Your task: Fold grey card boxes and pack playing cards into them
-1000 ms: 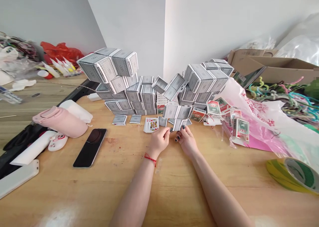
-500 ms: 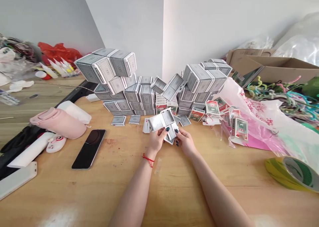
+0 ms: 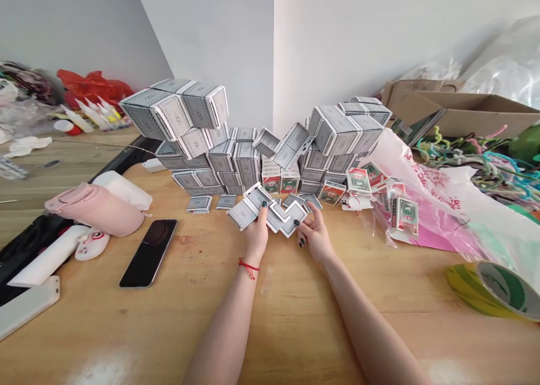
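My left hand [image 3: 256, 234] is closed on a chain of folded playing cards [image 3: 242, 213] with grey patterned backs, its thumb pressed on top. At the right end of the chain, my right hand [image 3: 318, 237] has its thumb on a card, with its index finger raised near the edge. Behind my hands stands a structure of card cubes, with a tall left part [image 3: 202, 106] and a right part [image 3: 337, 131]. Two open folded card pieces [image 3: 291, 146] lean between them. Flat card stacks [image 3: 199, 204] lie in front of the left part.
Boxed card decks [image 3: 358, 180] lie at right, beside a plastic bag [image 3: 442, 205]. A tape roll [image 3: 464, 289] is at the right edge. A phone [image 3: 148, 254], a pink bottle [image 3: 97, 209] and a white mouse [image 3: 91, 245] are at left. A cardboard box [image 3: 476, 112] stands behind right.
The card chain has turned and spread flatter, showing more patterned backs, with its left end shifted left. My right hand has moved slightly right, its index finger lifting outward.
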`<state>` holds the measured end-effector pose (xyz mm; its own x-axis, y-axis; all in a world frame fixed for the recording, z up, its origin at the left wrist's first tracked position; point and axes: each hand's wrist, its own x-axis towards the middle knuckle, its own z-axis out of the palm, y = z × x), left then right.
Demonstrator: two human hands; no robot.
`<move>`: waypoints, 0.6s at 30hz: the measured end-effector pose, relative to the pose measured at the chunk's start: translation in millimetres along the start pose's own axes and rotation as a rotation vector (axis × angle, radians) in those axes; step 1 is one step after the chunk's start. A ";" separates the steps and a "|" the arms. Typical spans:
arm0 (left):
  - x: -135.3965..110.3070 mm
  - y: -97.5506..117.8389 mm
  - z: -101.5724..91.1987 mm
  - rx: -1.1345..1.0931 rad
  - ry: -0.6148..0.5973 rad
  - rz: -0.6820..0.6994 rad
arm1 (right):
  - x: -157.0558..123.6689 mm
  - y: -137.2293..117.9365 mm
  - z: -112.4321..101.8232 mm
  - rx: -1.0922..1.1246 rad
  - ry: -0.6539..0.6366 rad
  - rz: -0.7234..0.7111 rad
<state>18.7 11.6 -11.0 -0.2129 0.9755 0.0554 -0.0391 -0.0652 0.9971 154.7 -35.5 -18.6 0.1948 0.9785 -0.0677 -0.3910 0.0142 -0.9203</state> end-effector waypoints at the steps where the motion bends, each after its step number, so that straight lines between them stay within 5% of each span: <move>1: 0.9 -0.4 0.2 -0.003 0.023 0.014 | 0.4 -0.3 -0.3 0.039 -0.003 0.005; 9: 3.4 -4.2 1.7 -0.106 0.186 -0.032 | 5.9 -5.3 -3.1 0.266 -0.020 0.124; 18: 7.5 -2.9 -0.9 -0.237 0.320 -0.021 | -1.0 6.5 6.5 0.149 0.006 0.123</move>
<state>16.4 18.8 -13.5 -0.5018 0.8647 -0.0215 -0.2627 -0.1286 0.9563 146.1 -35.1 -22.0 0.1426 0.9735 -0.1788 -0.5413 -0.0745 -0.8375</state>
